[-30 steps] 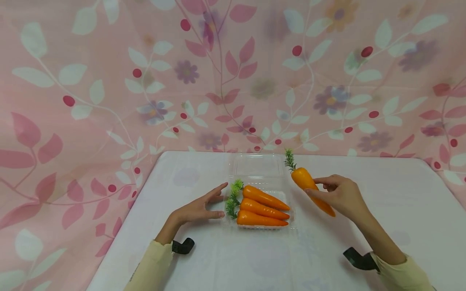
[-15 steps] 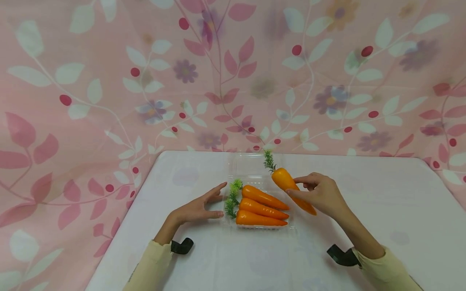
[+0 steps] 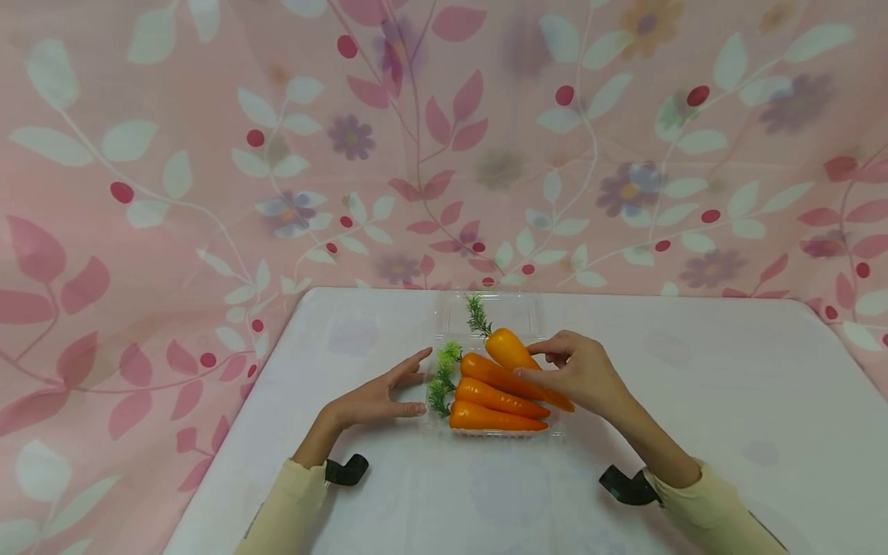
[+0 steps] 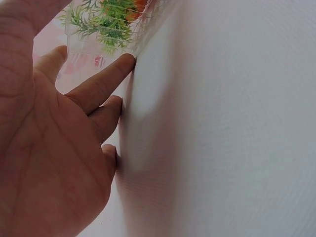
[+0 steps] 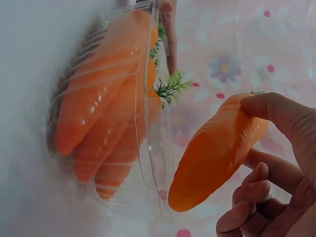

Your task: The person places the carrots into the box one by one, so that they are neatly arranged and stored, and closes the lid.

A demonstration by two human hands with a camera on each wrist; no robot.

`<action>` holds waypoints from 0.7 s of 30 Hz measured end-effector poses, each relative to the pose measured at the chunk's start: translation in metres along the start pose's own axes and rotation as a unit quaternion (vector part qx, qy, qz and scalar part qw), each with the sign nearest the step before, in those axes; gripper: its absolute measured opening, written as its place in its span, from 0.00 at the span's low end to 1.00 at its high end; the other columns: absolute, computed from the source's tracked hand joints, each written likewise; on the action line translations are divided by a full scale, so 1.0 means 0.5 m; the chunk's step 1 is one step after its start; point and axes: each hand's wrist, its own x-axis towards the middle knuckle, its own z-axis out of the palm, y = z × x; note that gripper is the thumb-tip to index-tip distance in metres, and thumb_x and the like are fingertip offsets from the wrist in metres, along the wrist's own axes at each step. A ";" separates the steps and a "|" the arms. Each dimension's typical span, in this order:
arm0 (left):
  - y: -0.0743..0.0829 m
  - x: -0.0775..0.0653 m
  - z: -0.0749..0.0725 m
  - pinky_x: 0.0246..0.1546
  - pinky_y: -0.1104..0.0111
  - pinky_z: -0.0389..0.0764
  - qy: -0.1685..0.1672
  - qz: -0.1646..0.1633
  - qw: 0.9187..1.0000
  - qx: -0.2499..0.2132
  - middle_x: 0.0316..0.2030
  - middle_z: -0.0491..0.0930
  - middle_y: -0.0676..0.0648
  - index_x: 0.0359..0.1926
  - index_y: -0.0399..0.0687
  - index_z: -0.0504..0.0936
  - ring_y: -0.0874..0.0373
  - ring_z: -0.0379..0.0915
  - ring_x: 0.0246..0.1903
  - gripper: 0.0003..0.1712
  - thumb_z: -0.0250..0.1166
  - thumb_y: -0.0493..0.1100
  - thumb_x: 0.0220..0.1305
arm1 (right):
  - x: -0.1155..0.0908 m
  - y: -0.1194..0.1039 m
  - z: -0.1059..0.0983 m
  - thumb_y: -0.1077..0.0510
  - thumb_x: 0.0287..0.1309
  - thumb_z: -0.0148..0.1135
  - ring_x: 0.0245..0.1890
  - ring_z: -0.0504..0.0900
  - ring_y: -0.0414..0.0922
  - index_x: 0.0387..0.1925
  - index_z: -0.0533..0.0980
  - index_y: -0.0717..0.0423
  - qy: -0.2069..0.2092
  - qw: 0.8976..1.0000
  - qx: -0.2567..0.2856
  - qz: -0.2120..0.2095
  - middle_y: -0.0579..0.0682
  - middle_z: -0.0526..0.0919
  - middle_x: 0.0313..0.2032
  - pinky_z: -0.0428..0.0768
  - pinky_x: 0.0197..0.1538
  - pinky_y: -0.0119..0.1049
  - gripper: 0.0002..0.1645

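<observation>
My right hand (image 3: pixel 583 374) pinches an orange toy carrot (image 3: pixel 508 348) with green leaves between thumb and fingers. In the right wrist view this carrot (image 5: pixel 212 155) hangs above the rim of a clear plastic container (image 5: pixel 148 143), apart from the ones inside. Three more carrots (image 3: pixel 494 416) lie side by side in the container, tips to the right and leafy tops (image 3: pixel 442 381) to the left. My left hand (image 3: pixel 378 398) rests at the container's left side with fingers spread; in the left wrist view its fingertips (image 4: pixel 129 60) are on the tablecloth close to the container's wall.
The container's clear lid (image 3: pixel 489 312) lies folded back toward the table's far edge. A white cloth covers the table (image 3: pixel 333 493). Behind it hangs a pink floral curtain (image 3: pixel 444 154). A black wrist mount (image 3: pixel 627 486) sits at the right sleeve.
My right hand has carried its carrot leftward, from beside the container to over its right and back part. The left hand and the three carrots inside have stayed put.
</observation>
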 end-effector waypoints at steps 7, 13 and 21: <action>0.001 -0.003 -0.001 0.66 0.41 0.55 0.001 0.005 1.000 0.006 0.70 0.63 0.49 0.79 0.70 0.44 0.52 0.55 0.70 0.54 0.69 0.55 0.62 | 0.006 -0.009 0.025 0.46 0.43 0.81 0.29 0.69 0.46 0.38 0.88 0.48 -0.012 1.000 0.002 -0.015 0.50 0.73 0.26 0.68 0.29 0.34 0.19; 0.002 -0.004 0.000 0.67 0.43 0.55 0.001 0.001 1.000 0.004 0.70 0.63 0.53 0.78 0.72 0.43 0.57 0.55 0.70 0.54 0.70 0.56 0.61 | 0.009 -0.008 0.044 0.45 0.44 0.81 0.29 0.69 0.46 0.39 0.88 0.48 -0.036 0.999 0.002 -0.022 0.54 0.75 0.28 0.68 0.30 0.35 0.20; 0.002 -0.004 0.000 0.66 0.42 0.56 0.003 0.005 1.000 0.005 0.70 0.62 0.52 0.78 0.72 0.44 0.56 0.56 0.70 0.55 0.70 0.56 0.61 | 0.006 0.003 0.062 0.46 0.46 0.79 0.30 0.70 0.45 0.41 0.87 0.50 -0.085 0.996 -0.003 -0.026 0.47 0.76 0.28 0.71 0.30 0.34 0.21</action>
